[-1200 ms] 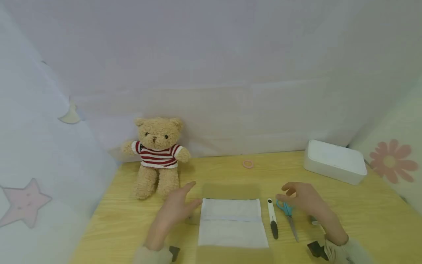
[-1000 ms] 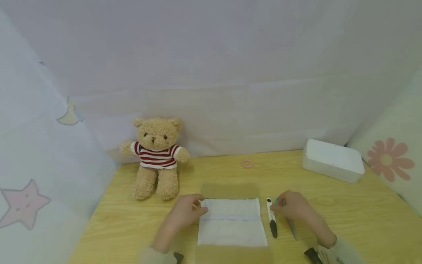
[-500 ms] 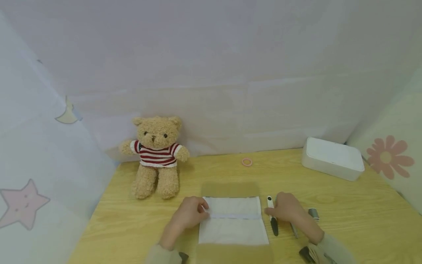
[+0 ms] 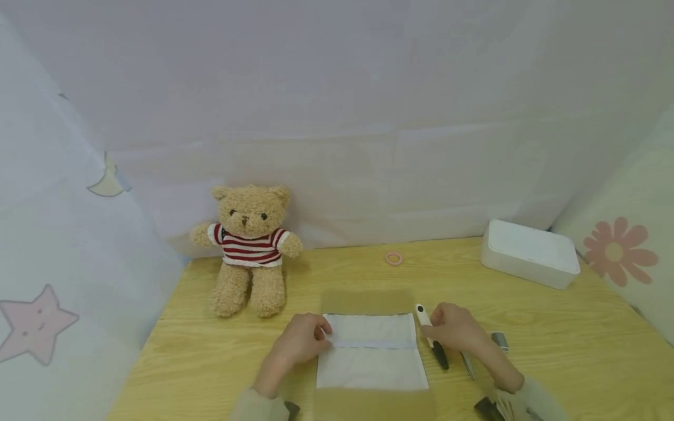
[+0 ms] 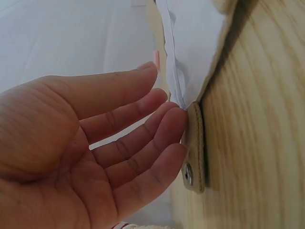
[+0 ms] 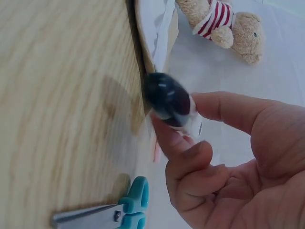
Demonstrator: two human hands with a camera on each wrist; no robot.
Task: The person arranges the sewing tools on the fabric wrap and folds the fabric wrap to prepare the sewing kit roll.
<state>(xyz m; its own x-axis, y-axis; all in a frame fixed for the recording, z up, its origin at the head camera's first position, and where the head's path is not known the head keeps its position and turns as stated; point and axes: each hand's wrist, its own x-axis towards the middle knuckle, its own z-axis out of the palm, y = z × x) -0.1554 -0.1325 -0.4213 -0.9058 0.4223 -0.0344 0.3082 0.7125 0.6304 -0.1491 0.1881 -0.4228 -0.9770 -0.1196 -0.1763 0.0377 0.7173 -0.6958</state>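
Observation:
My right hand (image 4: 455, 327) pinches a slim white tool with a black end (image 4: 438, 352) between thumb and fingers, above the table. Its black end (image 6: 167, 98) points at the camera and is blurred in the right wrist view. In the head view, a tan fabric piece with a white lining (image 4: 371, 368) lies unfolded between my hands. Beside its left edge is my left hand (image 4: 305, 338), fingers relaxed and gently curved. In the left wrist view, the fingertips meet the fabric edge by a tan tab with a metal snap (image 5: 193, 152). Nothing is gripped there.
Blue-handled scissors (image 6: 136, 200) lie on the table under my right hand, partly hidden in the head view. A grey spool (image 4: 499, 341) is right of them. Farther back are a pink ring (image 4: 394, 258), a white box (image 4: 530, 252) and a teddy bear (image 4: 251, 251).
My right hand came down over the scissors, moved left to the white tool, and now has it raised and tilted. My left hand moved right to the fabric's left edge.

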